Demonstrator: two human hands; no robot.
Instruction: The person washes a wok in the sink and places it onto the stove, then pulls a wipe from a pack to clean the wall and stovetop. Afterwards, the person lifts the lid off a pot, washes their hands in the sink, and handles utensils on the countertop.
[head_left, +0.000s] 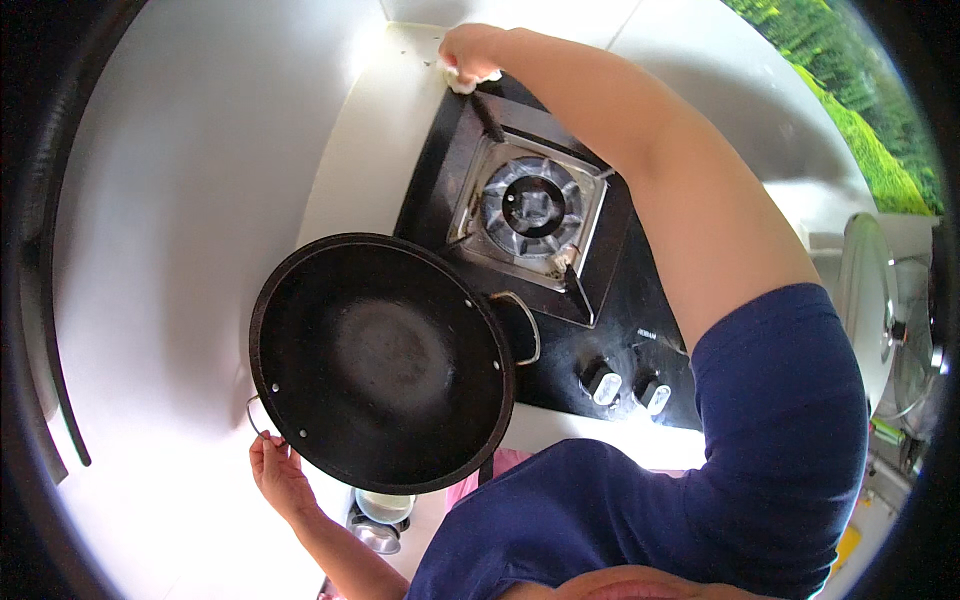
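Note:
My left hand (279, 474) pinches one wire loop handle (253, 415) of a large black wok (382, 352), which is held tilted over the left front of the hob. The second loop handle (531, 330) points toward the control knobs. At the far left corner of the black glass gas hob (555, 375), my right hand (472, 52) is closed around a crumpled white cloth or tissue (459, 81) and presses it down near the edge. Below my right forearm lies an uncovered burner (534, 206) in a square metal drip tray (469, 187) with stained spots.
Black pan-support arms (579, 294) stick up around the burner. Two control knobs (604, 385) sit at the hob's front. A pale wall (210, 187) rises close on the left. To the right stand a large lid (870, 300) and other kitchenware. Metal bowls (376, 534) are low, below the wok.

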